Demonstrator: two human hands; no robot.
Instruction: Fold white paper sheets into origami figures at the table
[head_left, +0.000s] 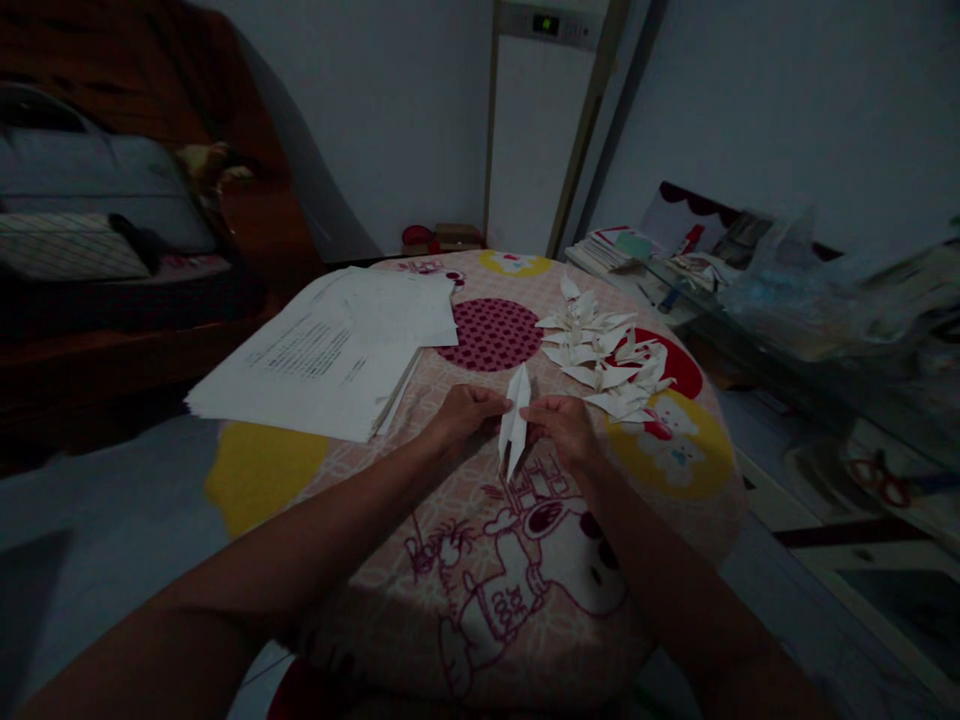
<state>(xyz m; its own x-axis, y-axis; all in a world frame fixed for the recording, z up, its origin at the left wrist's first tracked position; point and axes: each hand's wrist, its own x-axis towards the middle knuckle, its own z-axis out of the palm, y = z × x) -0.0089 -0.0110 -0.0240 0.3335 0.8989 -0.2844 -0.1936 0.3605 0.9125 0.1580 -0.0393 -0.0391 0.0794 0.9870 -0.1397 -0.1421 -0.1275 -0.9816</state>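
Observation:
A narrow strip of folded white paper point(514, 428), pointed at the top and split into two legs below, stands upright between my hands above the table. My left hand point(466, 412) pinches its left edge near the middle. From the other side my right hand point(564, 422) grips it, thumb lying on the front face; the fingers behind the paper are partly hidden. Just beyond my right hand lies a group of several folded paper cranes point(600, 350). To the left of my hands rests a stack of printed paper sheets point(322, 340).
A patterned cloth point(420, 500) covers the round table. At the right stands a glass-topped cabinet point(847, 390) with papers, a plastic bag point(787, 290) and red-handled scissors point(881, 480) lower down. A wooden sofa point(262, 220) with bags is at the left.

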